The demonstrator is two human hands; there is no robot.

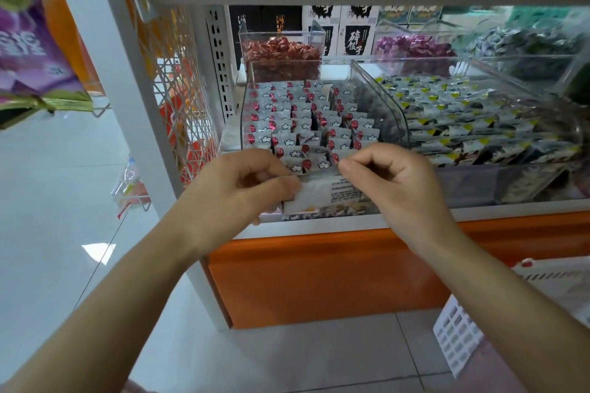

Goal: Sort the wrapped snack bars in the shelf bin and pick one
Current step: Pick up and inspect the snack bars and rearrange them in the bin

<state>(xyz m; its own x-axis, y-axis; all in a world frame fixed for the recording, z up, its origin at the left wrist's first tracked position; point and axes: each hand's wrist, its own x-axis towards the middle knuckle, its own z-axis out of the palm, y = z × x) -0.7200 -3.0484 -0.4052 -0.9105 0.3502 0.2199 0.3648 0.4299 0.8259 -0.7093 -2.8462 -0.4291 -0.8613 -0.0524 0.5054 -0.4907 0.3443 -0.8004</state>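
Left hand (244, 183): fingers curled, pinching the left end of a white snack bar (322, 196).
Right hand (399, 179): thumb and forefinger pinching the bar's upper right edge.
Snack bar: held roughly level between both hands, at the near edge of the shelf bin (388, 102), small print facing the camera.
Shelf bin: clear, filled with rows of wrapped bars (297, 124), white with red dots.
Right neighbour: second clear bin (539, 166) holding yellow-and-black packets (463, 118).
Far: red sweets (281, 49).
Near right: white basket (456, 335).
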